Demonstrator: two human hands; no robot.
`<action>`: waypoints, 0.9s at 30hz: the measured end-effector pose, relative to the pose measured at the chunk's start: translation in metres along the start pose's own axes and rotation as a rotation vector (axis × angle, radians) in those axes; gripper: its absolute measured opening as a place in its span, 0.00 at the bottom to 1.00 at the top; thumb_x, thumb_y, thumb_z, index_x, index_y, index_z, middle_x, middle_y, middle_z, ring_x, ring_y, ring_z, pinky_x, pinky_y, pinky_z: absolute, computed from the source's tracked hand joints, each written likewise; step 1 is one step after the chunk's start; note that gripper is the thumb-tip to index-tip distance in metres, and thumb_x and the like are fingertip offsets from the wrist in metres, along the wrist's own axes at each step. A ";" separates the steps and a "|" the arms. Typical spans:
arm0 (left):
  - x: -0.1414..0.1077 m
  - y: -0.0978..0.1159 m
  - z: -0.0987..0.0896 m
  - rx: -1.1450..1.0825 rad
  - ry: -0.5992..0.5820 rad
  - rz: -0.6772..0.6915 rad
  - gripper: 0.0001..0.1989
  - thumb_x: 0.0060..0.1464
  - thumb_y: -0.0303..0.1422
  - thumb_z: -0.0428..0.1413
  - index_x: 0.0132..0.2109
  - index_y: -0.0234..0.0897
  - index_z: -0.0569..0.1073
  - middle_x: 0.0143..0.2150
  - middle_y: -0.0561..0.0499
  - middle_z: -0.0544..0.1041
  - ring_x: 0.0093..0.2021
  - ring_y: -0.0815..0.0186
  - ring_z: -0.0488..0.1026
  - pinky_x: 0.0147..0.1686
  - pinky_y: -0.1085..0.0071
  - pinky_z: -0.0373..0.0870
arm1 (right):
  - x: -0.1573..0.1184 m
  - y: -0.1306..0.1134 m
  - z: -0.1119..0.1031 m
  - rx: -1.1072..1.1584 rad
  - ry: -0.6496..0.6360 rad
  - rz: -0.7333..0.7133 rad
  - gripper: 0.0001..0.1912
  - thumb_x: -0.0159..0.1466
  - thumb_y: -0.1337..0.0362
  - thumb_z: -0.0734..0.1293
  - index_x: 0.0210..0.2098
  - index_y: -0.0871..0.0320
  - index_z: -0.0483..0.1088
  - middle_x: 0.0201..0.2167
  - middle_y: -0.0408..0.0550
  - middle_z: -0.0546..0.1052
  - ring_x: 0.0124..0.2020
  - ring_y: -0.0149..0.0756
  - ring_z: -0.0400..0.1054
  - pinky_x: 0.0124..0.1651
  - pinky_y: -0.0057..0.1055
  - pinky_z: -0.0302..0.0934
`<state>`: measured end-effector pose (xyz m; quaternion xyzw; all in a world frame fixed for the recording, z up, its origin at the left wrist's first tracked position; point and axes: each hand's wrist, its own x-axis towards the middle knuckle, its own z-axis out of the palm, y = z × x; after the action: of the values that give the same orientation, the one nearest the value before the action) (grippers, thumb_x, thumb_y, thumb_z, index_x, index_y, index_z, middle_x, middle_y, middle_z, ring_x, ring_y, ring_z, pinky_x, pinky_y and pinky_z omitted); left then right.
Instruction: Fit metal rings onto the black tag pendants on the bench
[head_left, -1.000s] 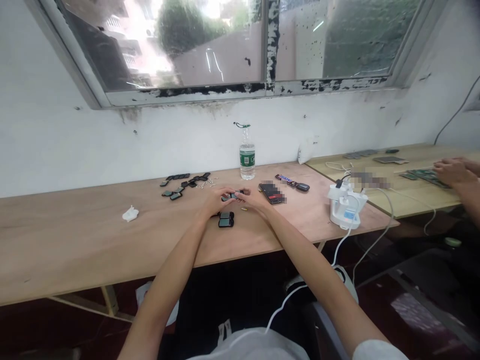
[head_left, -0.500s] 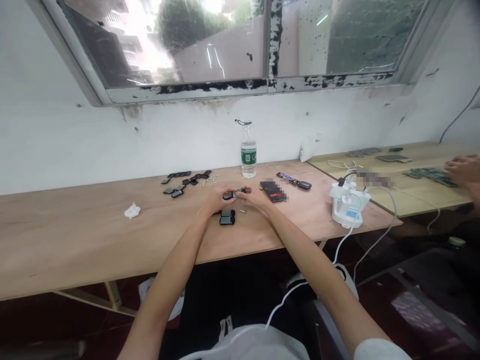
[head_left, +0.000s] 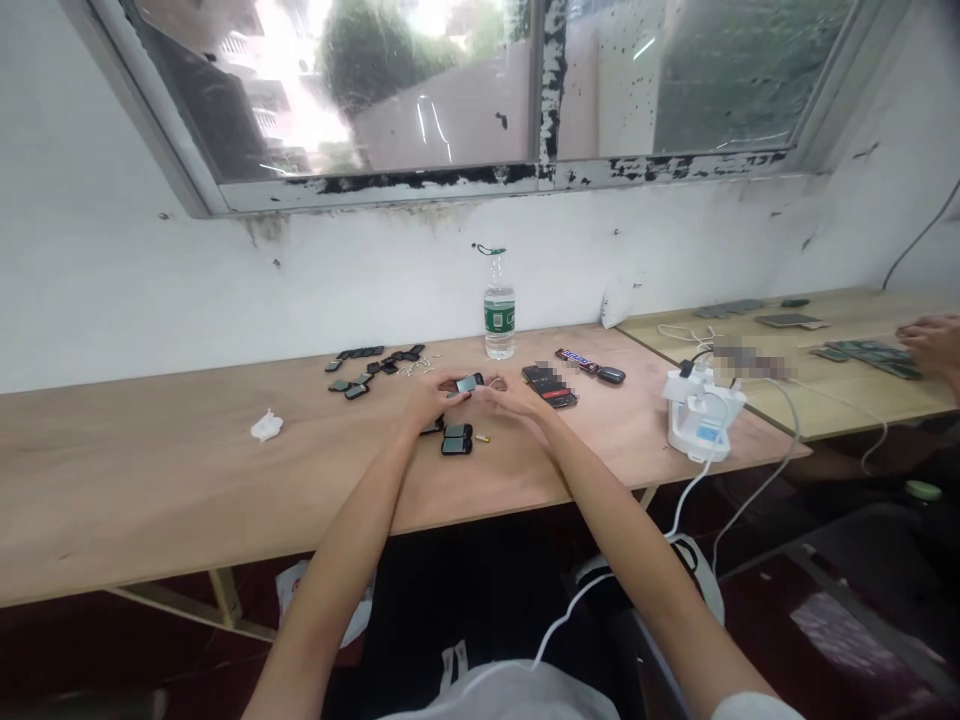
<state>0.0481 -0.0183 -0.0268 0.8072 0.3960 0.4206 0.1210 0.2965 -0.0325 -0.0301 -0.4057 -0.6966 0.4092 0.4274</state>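
Observation:
My left hand point(head_left: 429, 398) is closed on a small black rectangular piece with a grey face point(head_left: 469, 383), held just above the table. At that piece's right edge, my right hand point(head_left: 517, 396) has its fingers pinched together; a thin pale bit shows by the fingertips, too small to name. Below the hands lie similar black pieces with grey faces point(head_left: 457, 446), close together, one partly hidden by the left wrist. Beside them is a tiny yellow-and-silver piece point(head_left: 482, 438).
More black pieces point(head_left: 356, 387) and small white bits point(head_left: 415, 368) lie behind my left hand. A water bottle point(head_left: 499, 318), a phone point(head_left: 550, 385), a snack bar point(head_left: 574, 358), crumpled tissue point(head_left: 266, 426) and a white power strip point(head_left: 701, 425) surround the work. Another person's hand point(head_left: 930, 335) is far right.
The held piece has tilted so its grey face shows more. My right fingers have shifted slightly toward its right edge, and the pale bit now shows. The view has moved slightly.

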 end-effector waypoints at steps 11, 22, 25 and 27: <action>0.000 0.005 -0.011 0.059 0.144 0.035 0.17 0.60 0.39 0.70 0.54 0.39 0.85 0.52 0.43 0.87 0.47 0.54 0.86 0.51 0.56 0.87 | -0.002 -0.015 0.001 -0.223 -0.705 0.031 0.10 0.54 0.61 0.81 0.35 0.57 0.83 0.34 0.43 0.84 0.36 0.34 0.73 0.39 0.27 0.65; -0.001 0.007 -0.005 0.028 0.098 0.060 0.17 0.60 0.41 0.70 0.54 0.40 0.85 0.56 0.43 0.86 0.45 0.54 0.87 0.50 0.54 0.88 | 0.010 0.016 -0.019 -0.396 -0.307 -0.026 0.11 0.53 0.76 0.74 0.35 0.58 0.83 0.36 0.51 0.86 0.38 0.42 0.77 0.42 0.32 0.69; -0.001 0.010 -0.004 0.026 0.097 0.065 0.17 0.60 0.42 0.69 0.53 0.40 0.86 0.55 0.43 0.86 0.48 0.52 0.86 0.51 0.52 0.87 | 0.012 0.018 -0.019 -0.336 -0.212 -0.033 0.11 0.57 0.74 0.73 0.38 0.58 0.83 0.39 0.52 0.86 0.40 0.43 0.77 0.45 0.33 0.70; -0.001 0.012 -0.004 0.033 0.083 0.079 0.17 0.60 0.42 0.69 0.53 0.41 0.86 0.54 0.44 0.87 0.50 0.51 0.86 0.52 0.52 0.87 | 0.012 0.018 -0.018 -0.251 -0.156 -0.034 0.13 0.59 0.73 0.69 0.41 0.58 0.81 0.40 0.52 0.84 0.41 0.41 0.76 0.46 0.34 0.70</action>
<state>0.0507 -0.0271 -0.0183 0.8059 0.3755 0.4516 0.0742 0.3131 -0.0115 -0.0377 -0.4111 -0.7802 0.3416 0.3249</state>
